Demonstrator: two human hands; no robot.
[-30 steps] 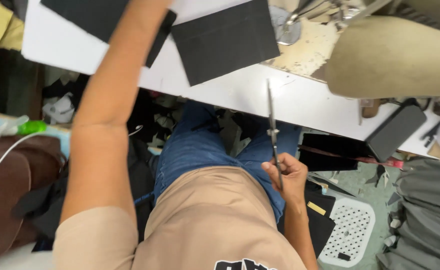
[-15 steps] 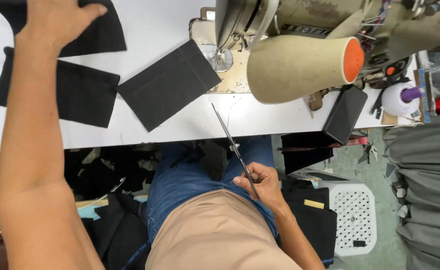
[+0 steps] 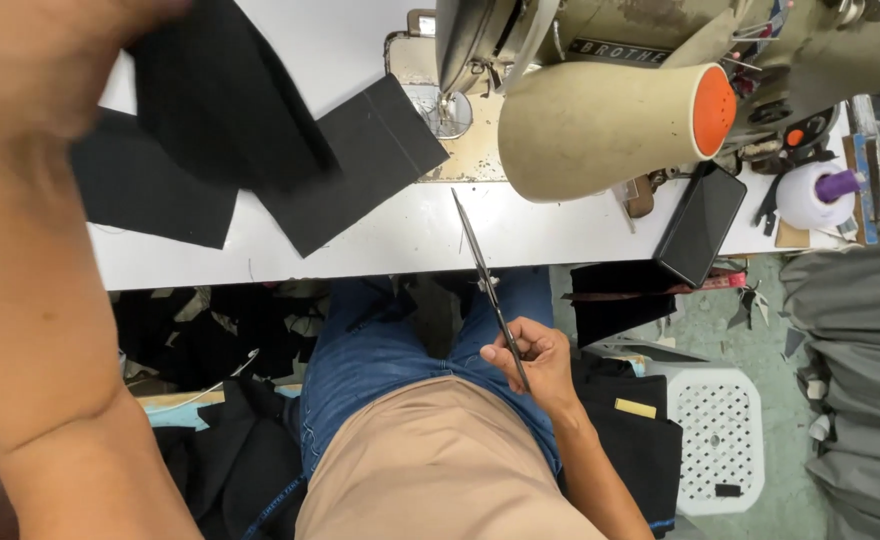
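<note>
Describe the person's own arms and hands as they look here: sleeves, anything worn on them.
Both arms are bare with no sleeve in view along the forearms. The left hand is blurred at the top edge, so rings or marks there cannot be told. The right hand wears no glove, and no watch or band shows at its wrist.

A dark oblong nameplate (image 3: 610,48) is fixed on the sewing machine (image 3: 660,40) body. A small yellow rectangular label (image 3: 636,408) lies on black fabric (image 3: 630,440) below the tabletop (image 3: 520,235).
</note>
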